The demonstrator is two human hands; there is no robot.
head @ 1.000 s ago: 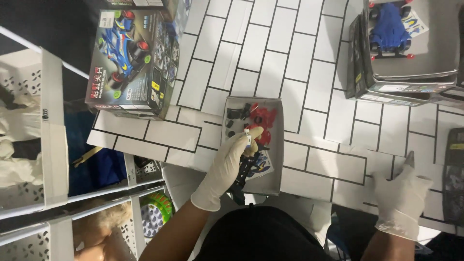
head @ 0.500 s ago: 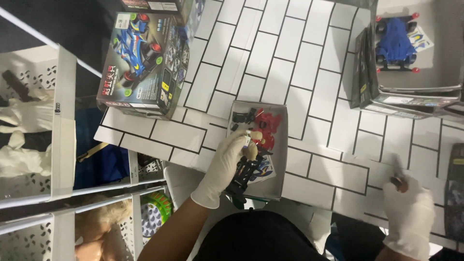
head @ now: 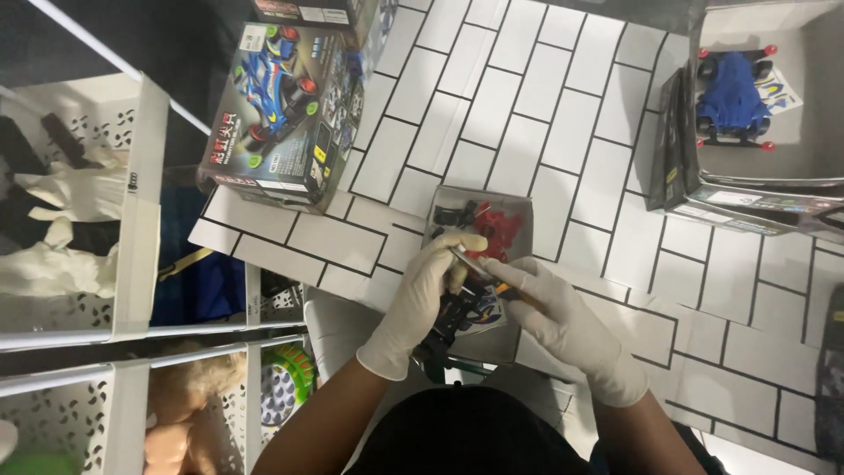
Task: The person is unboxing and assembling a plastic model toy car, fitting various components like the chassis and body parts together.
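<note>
Your left hand fingers clamped on a black toy chassis; right hand fingers pinching a thin tool, grey tray at twelve o'clock on the desk

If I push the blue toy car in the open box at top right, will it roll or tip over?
The blue toy car sits flat on its red-hubbed wheels, so a push along its length would probably roll it. It looks low and wide, so tipping seems unlikely. The grey box has walls around it that would likely stop it soon.
</note>
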